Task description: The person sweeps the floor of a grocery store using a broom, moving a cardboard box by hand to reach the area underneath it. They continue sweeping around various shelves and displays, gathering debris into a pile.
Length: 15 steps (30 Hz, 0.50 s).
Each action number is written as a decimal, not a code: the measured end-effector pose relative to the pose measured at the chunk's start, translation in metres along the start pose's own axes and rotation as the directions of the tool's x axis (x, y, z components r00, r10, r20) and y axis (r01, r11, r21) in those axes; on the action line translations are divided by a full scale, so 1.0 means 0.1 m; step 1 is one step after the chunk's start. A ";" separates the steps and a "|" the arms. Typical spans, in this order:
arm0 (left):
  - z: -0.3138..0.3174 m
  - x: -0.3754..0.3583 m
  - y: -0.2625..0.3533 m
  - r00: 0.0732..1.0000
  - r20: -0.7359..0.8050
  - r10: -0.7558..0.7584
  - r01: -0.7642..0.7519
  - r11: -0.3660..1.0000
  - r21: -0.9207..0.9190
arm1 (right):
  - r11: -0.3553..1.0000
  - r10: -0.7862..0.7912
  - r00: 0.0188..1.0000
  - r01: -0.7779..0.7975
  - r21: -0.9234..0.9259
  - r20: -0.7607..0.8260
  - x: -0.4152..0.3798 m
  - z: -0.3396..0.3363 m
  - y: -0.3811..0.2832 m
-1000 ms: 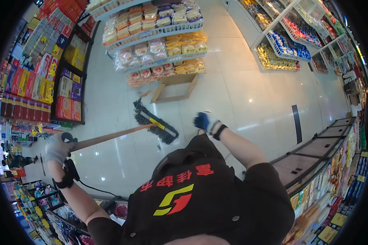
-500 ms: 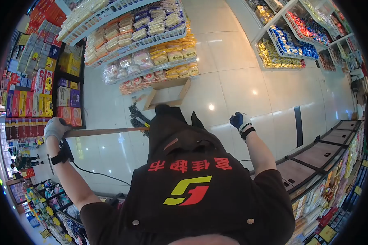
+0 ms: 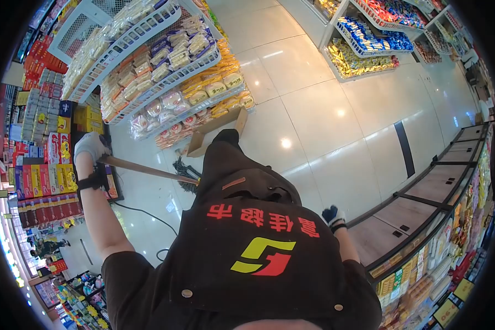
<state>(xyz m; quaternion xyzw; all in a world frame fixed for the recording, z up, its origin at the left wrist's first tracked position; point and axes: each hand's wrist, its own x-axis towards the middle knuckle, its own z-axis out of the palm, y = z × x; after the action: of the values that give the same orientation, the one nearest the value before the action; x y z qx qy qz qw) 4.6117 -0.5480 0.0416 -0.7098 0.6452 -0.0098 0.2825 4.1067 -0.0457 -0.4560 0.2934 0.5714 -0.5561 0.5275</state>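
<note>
In a pale glove, my left hand (image 3: 92, 147) is wrapped round the top of a wooden mop handle (image 3: 143, 168) on the left side. The handle slants down to a dark mop head (image 3: 186, 175) on the tiled floor, partly hidden by my apron (image 3: 258, 220). My right hand (image 3: 333, 215), in a dark and white glove, hangs beside my body at the right, small and partly turned away. Its fingers look curled, and whether anything is in them cannot be made out. Behind the mop head lies an open cardboard box (image 3: 214, 132).
Tiered baskets of packaged bread (image 3: 165, 71) rise at the upper left. Candy bins (image 3: 363, 41) stand upper right. A long low cabinet (image 3: 423, 203) curves along the right. A black cable (image 3: 143, 212) lies on the floor. A person (image 3: 49, 247) is far left.
My view has turned and shifted. My left hand, still round the handle, appears higher and further right; my right hand has dropped back closer to my body.
</note>
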 end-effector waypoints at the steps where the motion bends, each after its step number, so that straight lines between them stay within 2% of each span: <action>1: -0.01 0.04 0.00 0.999 -0.036 -0.024 0.024 1.000 0.015 | 0.998 -0.010 1.000 0.009 -0.063 -0.017 -0.10 -0.07 0.11; 3: -0.02 0.11 -0.02 0.999 -0.036 -0.015 0.016 1.000 0.015 | 0.967 -0.079 0.997 0.083 -0.241 0.025 -0.19 -0.16 0.31; 5: -0.02 0.15 -0.02 1.000 -0.007 0.002 -0.002 0.999 0.035 | 0.876 -0.179 0.975 0.217 -0.430 0.129 -0.20 -0.18 0.44; 8: 0.02 0.22 -0.05 1.000 0.026 -0.005 0.004 0.999 0.049 | 0.780 -0.248 0.928 0.361 -0.512 0.276 -0.10 0.01 0.42; 9: 0.02 0.23 -0.04 0.999 0.043 -0.013 0.010 0.998 0.056 | 0.785 -0.252 0.914 0.385 -0.486 0.317 -0.08 0.10 0.37; 11: 0.08 0.28 -0.08 0.999 0.031 0.019 -0.021 0.999 0.050 | 0.887 -0.211 0.925 0.317 -0.336 0.316 0.01 0.21 0.25; 12: 0.08 0.27 -0.07 1.000 0.014 0.025 -0.025 0.999 0.033 | 0.996 -0.011 1.000 0.009 -0.086 -0.023 -0.42 0.62 0.03; 15: 0.04 0.35 -0.03 1.000 0.015 0.021 -0.021 1.000 -0.002 | 0.992 -0.090 0.996 0.090 -0.089 -0.002 -0.43 0.59 -0.05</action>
<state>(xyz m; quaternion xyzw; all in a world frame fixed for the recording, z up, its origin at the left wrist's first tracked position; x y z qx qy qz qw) 4.6215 -0.5790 0.0274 -0.7033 0.6505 -0.0009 0.2867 4.1304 -0.0921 -0.4043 0.2452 0.6099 -0.5524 0.5126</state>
